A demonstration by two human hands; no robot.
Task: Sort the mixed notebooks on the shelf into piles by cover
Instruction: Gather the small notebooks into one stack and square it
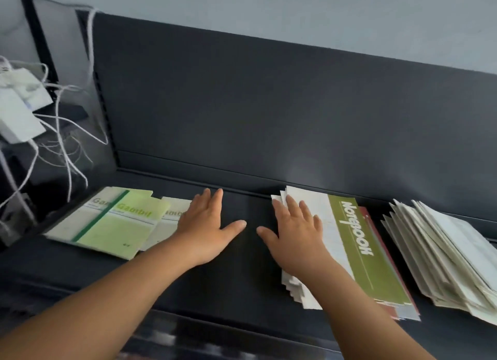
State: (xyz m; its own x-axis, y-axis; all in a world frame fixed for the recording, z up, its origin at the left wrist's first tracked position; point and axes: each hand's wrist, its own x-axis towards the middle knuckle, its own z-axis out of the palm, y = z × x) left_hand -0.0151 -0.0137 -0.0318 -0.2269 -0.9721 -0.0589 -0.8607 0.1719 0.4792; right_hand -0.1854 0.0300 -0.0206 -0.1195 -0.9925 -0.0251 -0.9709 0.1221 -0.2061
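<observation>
Your two hands lie flat and spread wide on the dark shelf [247, 279], palms down, holding nothing. The left hand [207, 225] rests at the centre with its outer edge overlapping the right-hand end of the green pile [113, 222], which spreads away from it toward 9 o'clock. Those covers are pale green and cream, loosely fanned, their long axes running roughly from 7 to 1 o'clock.

Your right hand [293, 236] presses on the white covers at the left side of the mixed stack [368, 254], just at 3 o'clock from the bare strip between your thumbs. Its top cover carries an olive band, with red and grey edges peeking out beneath. The stack's long axis runs nearly 12 to 6, tilted slightly toward 5.

Farther out at 3 o'clock, well apart from both hands, sits a fanned cream pile [443, 254], also lying long-axis toward 5.

Judging from this, the mixed stack is what remains to sort, and your right hand is the nearer one, already touching it. The bare strip between your hands looks like the natural spot for a new pile. Loose cords [67, 144] hang at 10 o'clock, clear of the work.
</observation>
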